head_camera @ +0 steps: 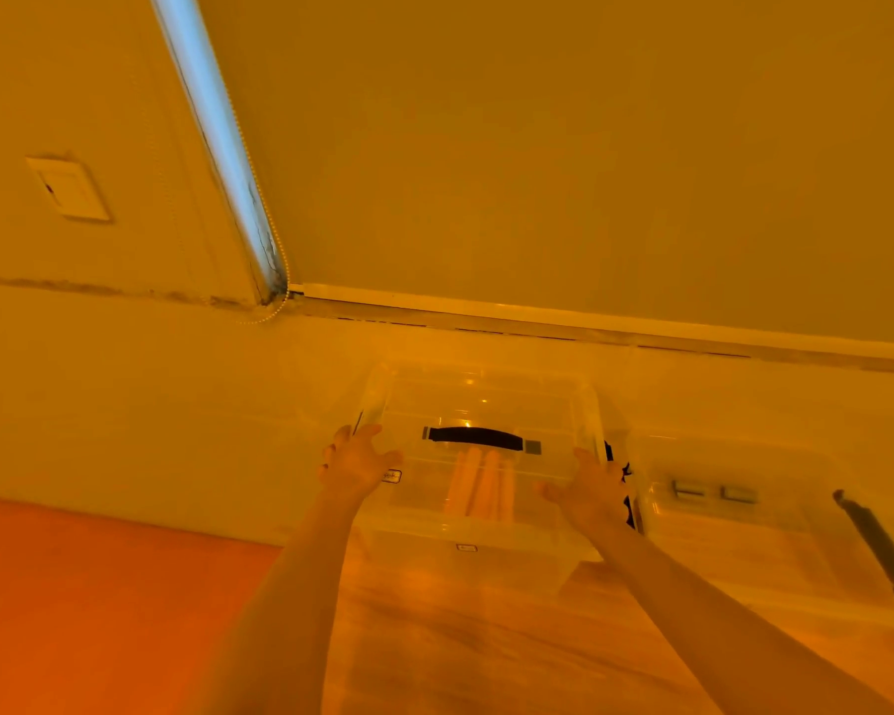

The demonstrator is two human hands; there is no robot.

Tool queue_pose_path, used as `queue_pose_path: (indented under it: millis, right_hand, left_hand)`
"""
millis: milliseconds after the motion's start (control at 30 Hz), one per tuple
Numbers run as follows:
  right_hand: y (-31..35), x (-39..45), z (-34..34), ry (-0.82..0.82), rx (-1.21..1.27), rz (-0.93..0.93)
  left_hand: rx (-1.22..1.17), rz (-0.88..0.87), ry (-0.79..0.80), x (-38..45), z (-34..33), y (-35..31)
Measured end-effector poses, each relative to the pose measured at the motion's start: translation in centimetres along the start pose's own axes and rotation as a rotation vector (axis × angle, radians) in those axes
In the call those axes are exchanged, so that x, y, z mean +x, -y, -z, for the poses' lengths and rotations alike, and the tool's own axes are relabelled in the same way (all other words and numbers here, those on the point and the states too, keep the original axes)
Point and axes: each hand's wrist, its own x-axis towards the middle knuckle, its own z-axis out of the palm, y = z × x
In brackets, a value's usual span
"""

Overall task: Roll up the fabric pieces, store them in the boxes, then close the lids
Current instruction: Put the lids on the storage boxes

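Everything washed in orange light. Clear plastic box (465, 554) sitting in the middle on a wooden floor (460, 657), with a clear lid (481, 399) on top and a black handle (476, 438) across the lid. Left hand (354, 464) gripping the lid's left edge, right hand (592, 490) on its right edge, fingers curled over. Pale rolled fabric pieces (481, 487) visible through the plastic. Second clear box (744, 513) just to the right, with a dark handle (876, 544) hanging off its right side. Orange mat (99, 601) near left. Wall switch (68, 187) far left, bright window strip (218, 131) beside a blind (563, 147).
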Motion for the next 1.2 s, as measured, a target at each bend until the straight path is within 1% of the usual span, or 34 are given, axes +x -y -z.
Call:
queue_pose_path:
  millis: [167, 300, 433, 600, 767, 1000, 1100, 1200]
  right_hand:
    - [-0.6, 0.5, -0.4, 0.041, 0.008, 0.028]
    - [-1.2, 0.4, -0.8, 0.025, -0.001, 0.062]
    - [-1.9, 0.2, -0.9, 0.029, -0.014, 0.106]
    - [-2.2, -0.5, -1.0, 0.004, -0.047, 0.115]
    - [-2.7, -1.2, -0.7, 0.028, -0.069, 0.112]
    - [-3.9, -3.0, -0.6, 0.009, -0.058, 0.126]
    - [-4.2, -3.0, 0.1, 0.011, 0.004, 0.147]
    - [-4.7, -1.8, 1.1, -0.046, 0.135, 0.127]
  left_hand:
    - [0.027, -0.028, 0.005, 0.5, -0.5, 0.3]
    - [0.041, -0.037, 0.01, 0.8, -0.8, 0.5]
    - [0.039, -0.064, 0.055, 1.3, -0.7, 0.9]
    - [0.101, -0.079, 0.084, 1.6, -1.1, 1.7]
    - [0.102, -0.07, 0.084, 0.5, -1.1, 1.7]
    - [0.118, -0.079, 0.092, -1.1, -1.5, 2.1]
    - [0.136, -0.068, 0.11, -1.2, -1.4, 1.9]
    - [0.167, -0.055, 0.109, -1.2, -1.2, 0.9]
